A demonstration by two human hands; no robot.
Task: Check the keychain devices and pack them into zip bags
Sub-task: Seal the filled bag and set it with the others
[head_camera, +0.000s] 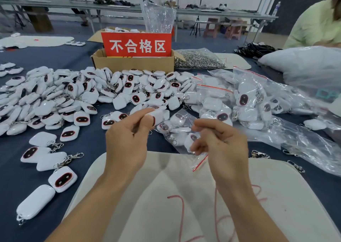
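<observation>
My left hand pinches a white keychain device between thumb and fingers, held above the blue table. My right hand grips the red-striped mouth of a clear zip bag that holds several white devices and lies on the table in front of it. A big heap of loose white devices with dark oval faces covers the table to the left and behind. Filled zip bags are piled at the right.
A cardboard box with a red sign stands behind the heap. Beside it lies a bag of metal clasps. A cream pad lies under my forearms. A person in a pale green top sits at the far right.
</observation>
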